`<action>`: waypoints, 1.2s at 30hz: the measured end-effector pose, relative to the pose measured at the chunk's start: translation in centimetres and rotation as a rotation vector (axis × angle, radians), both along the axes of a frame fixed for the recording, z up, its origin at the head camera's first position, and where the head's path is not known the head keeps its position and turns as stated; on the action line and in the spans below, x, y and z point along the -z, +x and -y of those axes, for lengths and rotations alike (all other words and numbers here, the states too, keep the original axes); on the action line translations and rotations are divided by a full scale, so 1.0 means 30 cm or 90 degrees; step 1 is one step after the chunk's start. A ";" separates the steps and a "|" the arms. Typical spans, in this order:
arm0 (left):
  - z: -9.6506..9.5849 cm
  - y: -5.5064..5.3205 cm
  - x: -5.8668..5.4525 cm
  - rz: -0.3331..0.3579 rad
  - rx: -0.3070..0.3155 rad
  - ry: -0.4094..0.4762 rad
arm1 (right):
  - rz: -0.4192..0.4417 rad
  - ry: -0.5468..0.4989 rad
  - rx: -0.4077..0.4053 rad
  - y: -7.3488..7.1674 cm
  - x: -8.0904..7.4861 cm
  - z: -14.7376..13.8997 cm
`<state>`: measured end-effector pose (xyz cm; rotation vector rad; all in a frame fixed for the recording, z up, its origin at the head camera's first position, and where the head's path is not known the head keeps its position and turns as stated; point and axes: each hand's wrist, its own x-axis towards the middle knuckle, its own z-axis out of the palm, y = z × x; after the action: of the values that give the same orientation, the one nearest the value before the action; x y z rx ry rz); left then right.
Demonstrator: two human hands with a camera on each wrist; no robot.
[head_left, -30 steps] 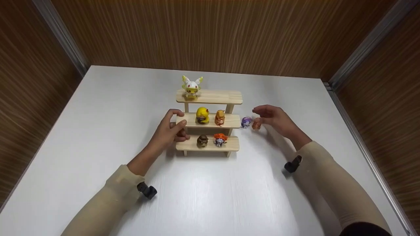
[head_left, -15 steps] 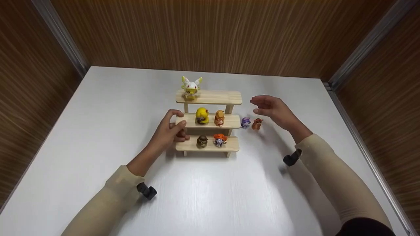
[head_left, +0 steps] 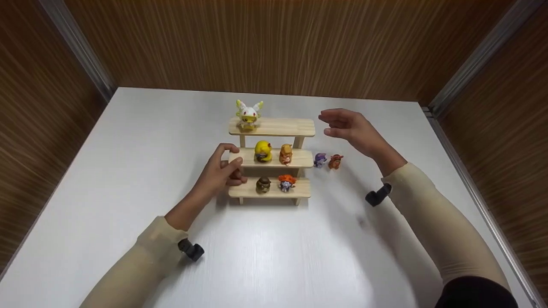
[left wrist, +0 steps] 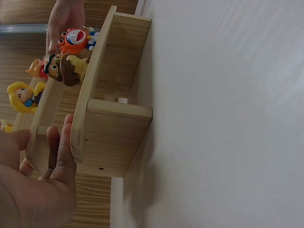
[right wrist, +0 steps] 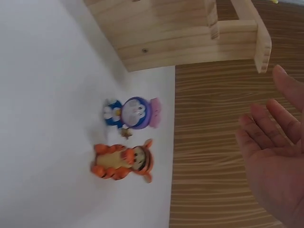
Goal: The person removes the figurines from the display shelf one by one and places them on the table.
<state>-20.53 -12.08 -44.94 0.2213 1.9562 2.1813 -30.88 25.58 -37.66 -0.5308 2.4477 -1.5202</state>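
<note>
A three-tier wooden display stand (head_left: 276,188) stands on the table. My left hand (head_left: 220,168) grips the left end of its middle shelf, thumb and fingers curled round the board (left wrist: 35,147). My right hand (head_left: 353,130) hovers right of the top tier, fingers apart, holding nothing. A white long-eared figurine (head_left: 248,114) is at the top shelf's left. On the middle shelf are a yellow-haired figurine (head_left: 263,151) and an orange figurine (head_left: 286,154). The bottom shelf carries a brown-capped figurine (head_left: 263,185) and an orange crab-hatted figurine (head_left: 286,183).
On the table right of the stand are a purple-and-blue figurine (right wrist: 135,113) and an orange tiger figurine (right wrist: 123,162), side by side. Wood-grain panels (head_left: 265,47) wall the white table (head_left: 274,261) at the back and sides.
My right hand has risen away from the tiger figurine, back and slightly left toward the top shelf's level, uncovering that figurine. My left hand keeps its grip on the stand.
</note>
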 end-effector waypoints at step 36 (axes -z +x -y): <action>0.011 0.002 -0.007 -0.005 -0.011 -0.042 | -0.035 -0.045 -0.114 0.002 -0.144 0.360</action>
<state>-20.45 -12.41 -44.73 0.2051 2.0372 2.1257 -30.83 14.79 -33.34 -0.7925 2.3208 -1.5414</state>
